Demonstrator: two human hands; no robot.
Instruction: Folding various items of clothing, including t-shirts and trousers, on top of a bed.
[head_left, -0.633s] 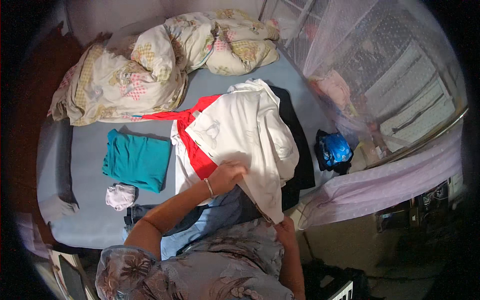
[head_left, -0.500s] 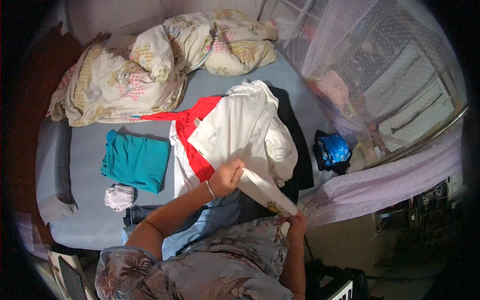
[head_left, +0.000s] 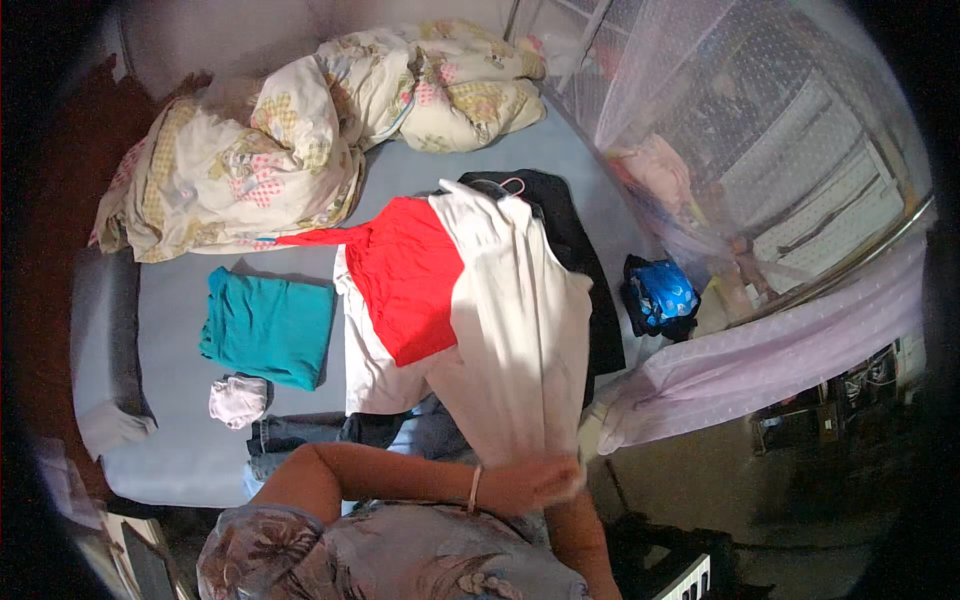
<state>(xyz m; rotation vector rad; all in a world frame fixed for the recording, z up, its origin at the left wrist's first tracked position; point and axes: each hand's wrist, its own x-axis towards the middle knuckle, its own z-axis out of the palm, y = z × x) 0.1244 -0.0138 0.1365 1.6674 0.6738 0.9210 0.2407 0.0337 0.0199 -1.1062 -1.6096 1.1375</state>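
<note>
White garment (head_left: 520, 310) is being seen lying lengthwise beyond the left hand (head_left: 527, 485); the right hand is being hidden; neither grip is discernible.

No lettering, number or sign legible anywhere; pale markings on the small shiny blue-and-black bundle (head_left: 665, 292) at right edge of the flat grey bed (head_left: 190, 470) too small to tell as print or pattern.
</note>
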